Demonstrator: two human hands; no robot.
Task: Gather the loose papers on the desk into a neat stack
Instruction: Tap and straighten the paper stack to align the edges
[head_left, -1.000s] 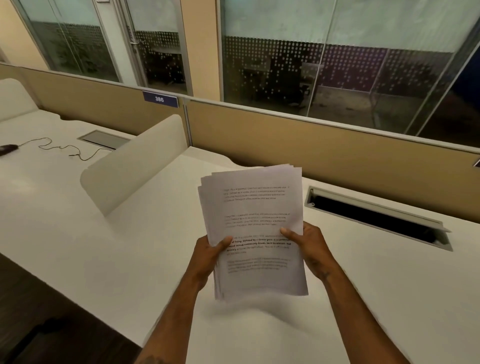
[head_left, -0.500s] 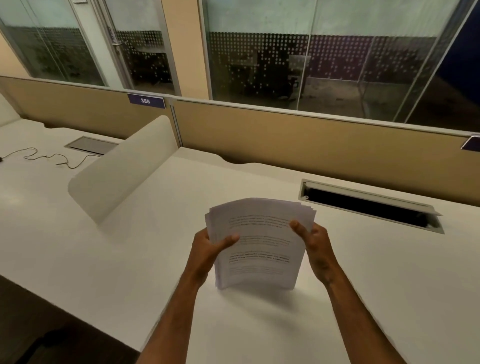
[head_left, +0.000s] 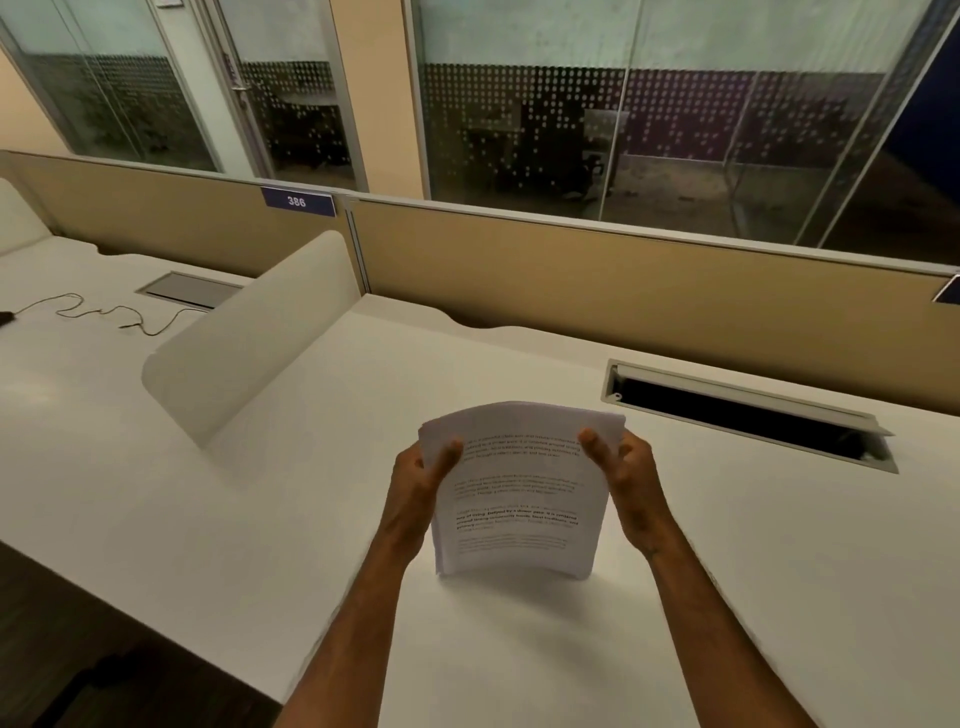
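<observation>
Over the white surface (head_left: 260, 545), centre frame: paper stack (head_left: 519, 493) held upright between both hands, bottom edge at or just above the top; contact can't be confirmed. Left hand (head_left: 418, 493) grip closed on the stack's left edge, thumb across the front sheet near the top corner. Right hand (head_left: 631, 493) same on the right edge, thumb on front, fingers behind. Stack bowed, top edge curling away from the camera, sheet edges slightly fanned at the upper corners. Front page: white, matte, printed paragraphs, one block in bold; text too blurred to read. Beige partition (head_left: 623, 291) behind carries a blue tag (head_left: 297, 201) reading "386". Open cable tray (head_left: 743, 415) right of the stack.
</observation>
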